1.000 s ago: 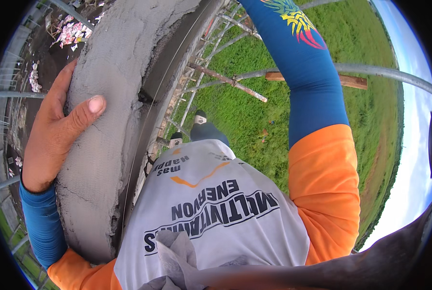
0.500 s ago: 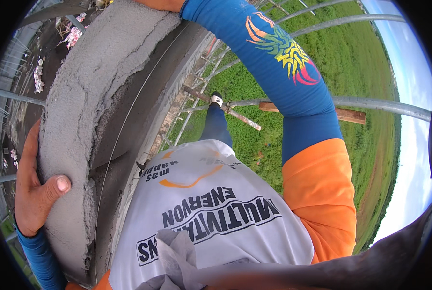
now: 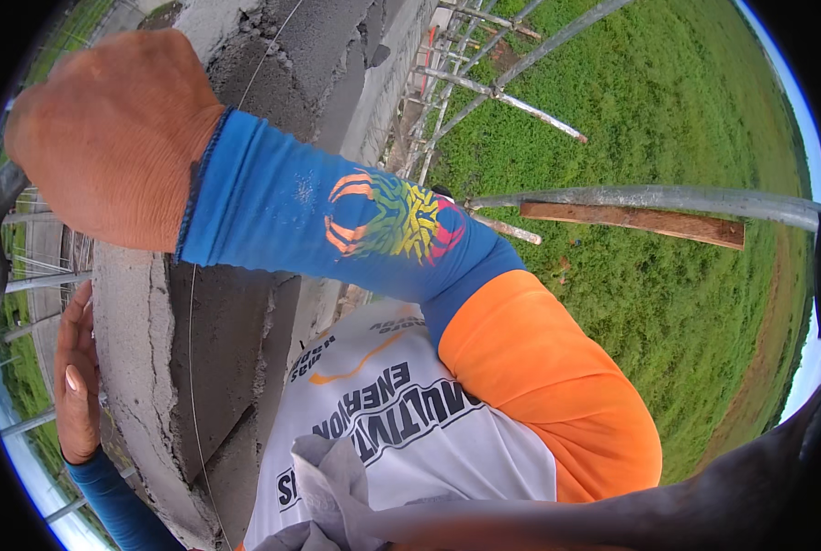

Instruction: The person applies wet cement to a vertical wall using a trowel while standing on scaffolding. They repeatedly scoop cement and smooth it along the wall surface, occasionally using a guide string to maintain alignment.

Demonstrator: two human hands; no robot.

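Observation:
A rough wall top of wet grey mortar point(image 3: 135, 349) runs down the left side, with a thin string line point(image 3: 192, 367) stretched along it. My right hand point(image 3: 116, 138), in a blue sleeve, is raised over the wall, its back toward me. Its fingers curl down into a fist, and what they hold is hidden; a dark, blurred shape point(image 3: 6, 191) shows just below it at the rim. My left hand point(image 3: 79, 386) is at the wall's outer side, fingers stretched out and thumb apart, holding nothing. Whether it touches the mortar I cannot tell.
Metal scaffold pipes point(image 3: 668, 196) cross on the right, with a wooden plank point(image 3: 631, 225) along one of them. Green grass point(image 3: 686, 110) lies far below. More pipes point(image 3: 47, 283) stand beyond the wall at the left.
My right hand has swung from the far end of the wall toward the left and nearer. The left hand's thumb has come off the mortar, and its fingers have straightened. The view has shifted.

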